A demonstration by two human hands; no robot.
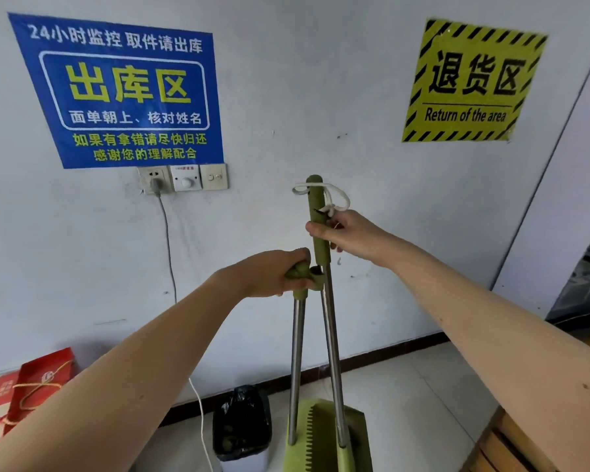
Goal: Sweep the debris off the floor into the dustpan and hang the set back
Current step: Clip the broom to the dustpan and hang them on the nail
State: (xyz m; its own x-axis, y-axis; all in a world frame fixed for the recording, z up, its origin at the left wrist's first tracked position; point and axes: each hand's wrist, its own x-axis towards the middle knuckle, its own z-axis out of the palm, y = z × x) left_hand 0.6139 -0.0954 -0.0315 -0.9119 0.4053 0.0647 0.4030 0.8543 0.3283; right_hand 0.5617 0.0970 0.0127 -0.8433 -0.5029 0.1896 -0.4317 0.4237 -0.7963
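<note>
Head view: the left hand (280, 274) is curled tight round the green top grip of the dustpan handle (297, 335). The right hand (348, 233) is wrapped round the broom handle (315, 199) just under its white cord loop (341, 199). The dustpan (324, 437) sits low, and the broom shaft runs down into it, so hanging looks like the step left. No hook shows on the wall (286, 114); find it first, then lift the loop straight over it, keeping both poles together. There is open room above. A lined bin (242, 420) stands just left of the pan, and a plugged cable (167, 240) hangs further left.
</note>
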